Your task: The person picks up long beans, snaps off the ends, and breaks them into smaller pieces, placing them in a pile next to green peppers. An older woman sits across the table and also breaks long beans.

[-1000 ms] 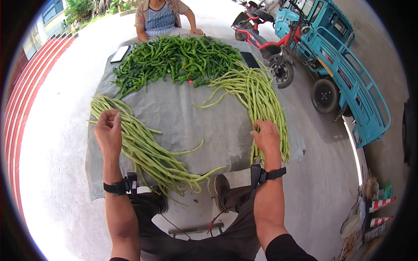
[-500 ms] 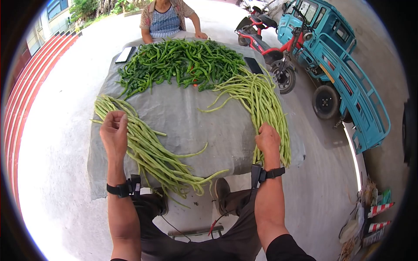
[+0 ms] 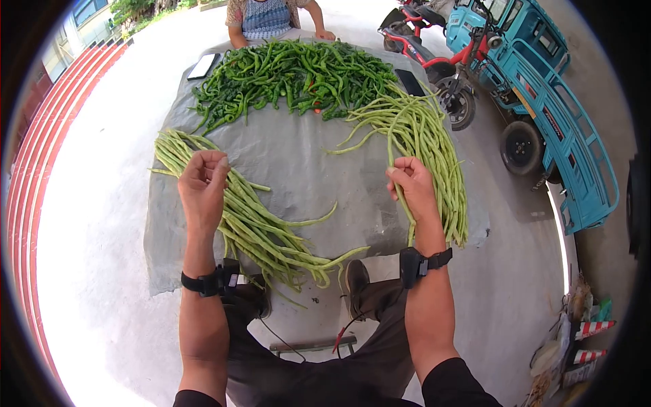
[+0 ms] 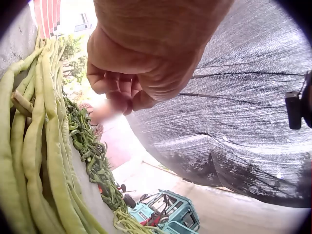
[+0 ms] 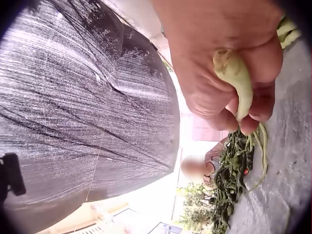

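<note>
My right hand [image 3: 415,188] pinches one long green bean [image 5: 234,73] between thumb and fingers, at the inner side of the right bean pile [image 3: 437,156]. One end of that bean juts back toward the wrist in the right wrist view. My left hand [image 3: 203,190] hovers over the left bean pile [image 3: 254,217], its fingers curled in to the thumb with nothing seen between them. Beans of this left pile lie lengthwise beside the hand in the left wrist view.
Green peppers [image 3: 298,74] are heaped along the far side of the grey sheet [image 3: 298,163]. A white phone [image 3: 203,66] and a black phone [image 3: 409,83] flank them. A person [image 3: 264,20] sits opposite. A red scooter [image 3: 427,57] and a blue three-wheeler [image 3: 542,102] stand to the right.
My right hand has gone from spread fingers over the right pile to pinching a single bean, drawn a little toward the middle. The left hand keeps its curled shape.
</note>
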Demonstrator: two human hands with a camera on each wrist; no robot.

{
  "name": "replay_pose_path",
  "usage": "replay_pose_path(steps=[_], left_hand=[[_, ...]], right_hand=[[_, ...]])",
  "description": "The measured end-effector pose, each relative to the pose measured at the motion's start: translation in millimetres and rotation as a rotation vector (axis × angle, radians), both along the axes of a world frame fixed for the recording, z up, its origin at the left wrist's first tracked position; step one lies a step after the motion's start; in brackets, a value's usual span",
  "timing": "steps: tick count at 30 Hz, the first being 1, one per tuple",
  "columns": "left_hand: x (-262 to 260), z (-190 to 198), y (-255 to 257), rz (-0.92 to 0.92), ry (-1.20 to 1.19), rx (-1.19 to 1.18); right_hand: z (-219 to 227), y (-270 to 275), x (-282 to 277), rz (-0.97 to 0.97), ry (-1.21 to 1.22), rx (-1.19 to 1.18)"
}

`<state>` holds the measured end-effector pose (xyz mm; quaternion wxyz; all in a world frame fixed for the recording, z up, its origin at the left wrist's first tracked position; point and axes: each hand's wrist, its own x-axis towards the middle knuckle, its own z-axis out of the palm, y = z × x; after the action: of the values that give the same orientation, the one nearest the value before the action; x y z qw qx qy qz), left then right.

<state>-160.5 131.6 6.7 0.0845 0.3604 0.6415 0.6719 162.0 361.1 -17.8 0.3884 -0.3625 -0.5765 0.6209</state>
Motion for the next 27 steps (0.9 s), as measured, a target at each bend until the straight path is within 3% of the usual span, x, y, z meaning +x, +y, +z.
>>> replay_pose_path(steps=[3, 7, 10, 13, 17, 20, 27], left_hand=[[20, -1, 5, -0.148, -0.025, -0.012], [51, 1, 14, -0.314, 0.010, -0.097], [74, 10, 15, -0.430, 0.123, -0.235], [93, 15, 17, -0.535, 0.198, -0.202], [105, 9, 19, -0.603, 0.234, -0.076], [113, 8, 22, -0.548, 0.350, -0.016], [107, 12, 20, -0.473, 0.348, 0.036]], right_hand=[[4, -15, -18, 0.036, 0.117, -0.033], [10, -38, -36, 0.097, 0.089, 0.054], [16, -49, -43, 0.257, 0.123, -0.027], [20, -62, -48, 0.309, 0.191, -0.135], [19, -69, -54, 0.388, 0.268, -0.145], [16, -72, -59, 0.404, 0.245, -0.077], [14, -80, -67, 0.427, 0.141, 0.088]])
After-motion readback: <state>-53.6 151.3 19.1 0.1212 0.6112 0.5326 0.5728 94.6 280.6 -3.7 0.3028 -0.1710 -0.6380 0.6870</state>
